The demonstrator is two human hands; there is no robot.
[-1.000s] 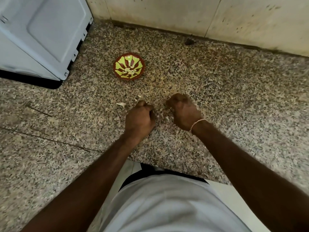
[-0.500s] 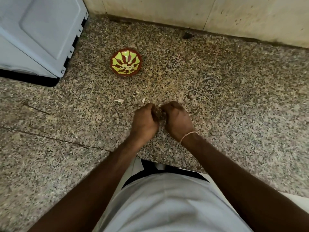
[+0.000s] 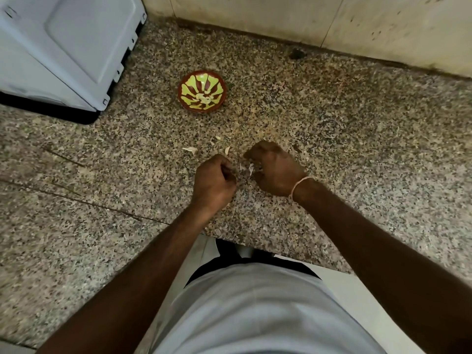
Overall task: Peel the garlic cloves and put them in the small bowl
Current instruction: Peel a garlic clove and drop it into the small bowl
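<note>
Peeling in progress at a speckled granite countertop (image 3: 332,129). Both hands work close together over the stone. The right hand (image 3: 277,172) has its fingers curled round a garlic clove (image 3: 250,168), of which only pale, papery skin shows at the fingertips. The left hand (image 3: 213,183) is also curled, thumb against forefinger, just beside the clove; whether it pinches a strip of skin cannot be told, since the fingertips face away from the camera.

To do this step well, the right hand should probably keep the clove steady while the left draws the loosened skin away from it in one strip (short tugs tend to shred the skin and leave flecks on the clove). The bare clove then goes into the small bowl (image 3: 202,92), which stands beyond the left hand, well apart from both, with several pale peeled cloves (image 3: 204,97) already lying in its centre.

Discarded peel scraps (image 3: 190,149) lie on the stone just beyond the left hand, between the hands and the bowl; they are light and should not hinder a reach over them. A pale grey appliance (image 3: 63,52) stands far to the left of the left hand, and a tiled wall (image 3: 306,16) rises behind the bowl. Neither seems to obstruct the path from hands to bowl.
</note>
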